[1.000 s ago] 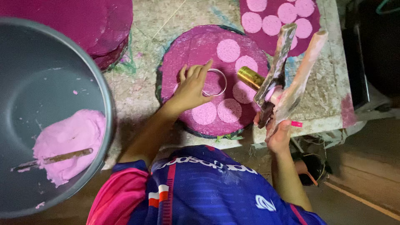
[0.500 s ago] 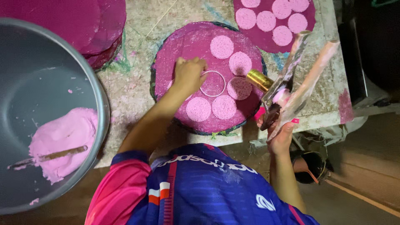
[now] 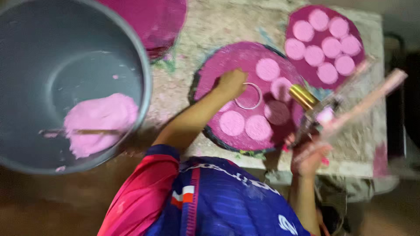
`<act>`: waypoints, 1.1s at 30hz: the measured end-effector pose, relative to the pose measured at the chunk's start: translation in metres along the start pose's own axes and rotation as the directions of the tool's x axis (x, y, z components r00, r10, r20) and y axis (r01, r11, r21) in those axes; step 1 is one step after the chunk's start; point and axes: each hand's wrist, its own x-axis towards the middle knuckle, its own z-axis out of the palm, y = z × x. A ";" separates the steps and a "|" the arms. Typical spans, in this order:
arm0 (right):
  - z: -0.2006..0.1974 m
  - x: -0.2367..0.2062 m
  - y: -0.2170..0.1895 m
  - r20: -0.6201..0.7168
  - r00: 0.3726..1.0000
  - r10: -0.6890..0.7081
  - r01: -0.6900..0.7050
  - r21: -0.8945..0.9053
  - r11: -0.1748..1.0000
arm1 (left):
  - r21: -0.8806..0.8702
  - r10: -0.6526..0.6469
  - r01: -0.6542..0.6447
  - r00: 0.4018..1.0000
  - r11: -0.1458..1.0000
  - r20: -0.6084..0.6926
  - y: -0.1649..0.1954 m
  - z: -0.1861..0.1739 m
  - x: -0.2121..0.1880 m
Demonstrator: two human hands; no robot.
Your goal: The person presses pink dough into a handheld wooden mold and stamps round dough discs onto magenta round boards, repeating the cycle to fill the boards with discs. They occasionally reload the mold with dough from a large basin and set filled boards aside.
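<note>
Left hand (image 3: 231, 83) pinches ring (image 3: 247, 96) at rim, ring flat on magenta tray (image 3: 210, 74) among pink discs (image 3: 231, 123). Right hand (image 3: 308, 157) fisted around blurred paddle tools (image 3: 350, 102) beside tray.

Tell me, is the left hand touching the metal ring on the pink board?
Touching. The head view shows the left hand with its fingers resting on the edge of the metal ring on the round pink board, no gap between them.

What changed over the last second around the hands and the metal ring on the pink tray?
The left hand, flat with spread fingers beside the metal ring, curled closed against the ring's left edge. The right hand kept gripping the long tools. The big bowl with dough stayed put.
</note>
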 end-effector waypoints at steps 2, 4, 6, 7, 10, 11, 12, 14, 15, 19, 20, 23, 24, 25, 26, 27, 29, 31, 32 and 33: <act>-0.004 0.004 0.001 0.079 0.989 -0.124 0.133 -0.124 0.983 | -0.205 -0.201 0.207 0.978 0.957 0.053 -0.006 -0.025 -0.012; -0.008 0.007 0.001 0.126 0.973 -0.192 0.216 -0.214 0.953 | -0.592 -0.257 0.201 0.966 0.780 -0.012 -0.020 -0.068 -0.042; -0.007 0.011 0.002 0.131 0.966 -0.221 0.249 -0.265 0.931 | -0.740 -0.190 -0.106 0.934 0.664 -0.304 -0.034 -0.115 -0.089; -0.005 0.013 0.003 0.132 0.973 -0.188 0.214 -0.226 0.950 | -0.672 -0.383 0.017 0.832 0.740 -0.401 -0.038 -0.133 -0.112; 0.007 0.021 0.008 0.121 0.987 -0.109 0.125 -0.136 0.983 | -0.327 -0.325 0.113 0.612 0.938 -0.721 -0.047 -0.170 -0.174; 0.014 0.024 0.011 0.112 0.989 -0.094 0.107 -0.118 0.987 | -0.244 -0.296 0.170 0.615 0.955 -0.731 -0.052 -0.177 -0.185; 0.021 0.027 0.014 0.103 0.991 -0.080 0.090 -0.099 0.991 | -0.249 -0.352 0.249 0.677 0.936 -0.646 -0.055 -0.181 -0.193; 0.035 0.029 0.019 0.110 0.992 -0.066 0.073 -0.063 0.995 | -0.238 -0.466 0.401 0.762 0.885 -0.450 -0.059 -0.183 -0.205; 0.042 0.030 0.020 0.116 0.991 -0.062 0.068 -0.045 0.997 | -0.281 -0.444 0.345 0.727 0.896 -0.523 -0.060 -0.183 -0.208; 0.063 0.025 0.016 0.165 0.983 -0.079 0.097 -0.106 0.990 | -0.236 -0.342 0.250 0.738 0.939 -0.581 -0.059 -0.169 -0.215; 0.065 0.022 0.014 0.168 0.983 -0.079 0.103 -0.136 0.985 | -0.189 -0.320 0.259 0.780 0.947 -0.538 -0.056 -0.160 -0.213; 0.069 0.012 0.007 0.167 0.978 -0.122 0.154 -0.190 0.970 | -0.202 -0.108 0.015 0.880 0.979 -0.462 -0.048 -0.122 -0.190; 0.068 0.008 0.005 0.165 0.977 -0.139 0.172 -0.207 0.963 | -0.422 -0.174 0.012 0.921 0.907 -0.348 -0.044 -0.104 -0.177; 0.066 0.004 0.002 0.170 0.973 -0.159 0.192 -0.204 0.960 | -0.618 -0.212 0.034 0.953 0.786 -0.217 -0.039 -0.083 -0.160; 0.063 0.000 0.001 0.177 0.968 -0.180 0.214 -0.199 0.956 | -0.775 -0.219 0.081 0.973 0.627 -0.076 -0.035 -0.065 -0.144; 0.060 -0.004 0.000 0.186 0.961 -0.205 0.240 -0.190 0.952 | -0.840 -0.221 0.135 0.975 0.526 0.019 -0.032 -0.048 -0.128; 0.050 -0.012 -0.005 0.154 0.960 -0.233 0.265 -0.231 0.936 | -0.912 -0.197 0.264 0.958 0.314 0.209 -0.028 -0.021 -0.102; 0.041 -0.021 -0.007 0.123 0.963 -0.240 0.263 -0.232 0.936 | -0.810 -0.223 0.323 0.944 0.489 0.242 -0.024 -0.002 -0.081; 0.036 -0.026 -0.007 0.107 0.966 -0.234 0.252 -0.214 0.944 | -0.746 -0.239 0.348 0.937 0.568 0.255 -0.023 0.005 -0.072; 0.032 -0.030 -0.008 0.093 0.970 -0.227 0.241 -0.195 0.951 | -0.659 -0.251 0.345 0.939 0.668 0.237 -0.021 0.010 -0.065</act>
